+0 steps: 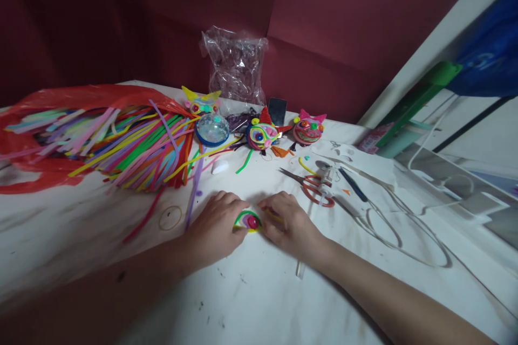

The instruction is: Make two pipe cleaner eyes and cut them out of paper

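Both hands point(218, 226) rest on white table point(81, 248) against maroon wall point(324, 21).

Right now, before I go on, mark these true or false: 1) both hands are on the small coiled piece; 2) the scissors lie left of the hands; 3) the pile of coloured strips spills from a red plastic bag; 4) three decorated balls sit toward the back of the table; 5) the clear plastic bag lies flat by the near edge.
1) True: the left hand and right hand touch the coiled piece from either side.
2) False: the scissors lie right of the hands.
3) True: the strips fan out of the red bag.
4) False: only two decorated balls show clearly.
5) False: the clear bag stands at the back wall.
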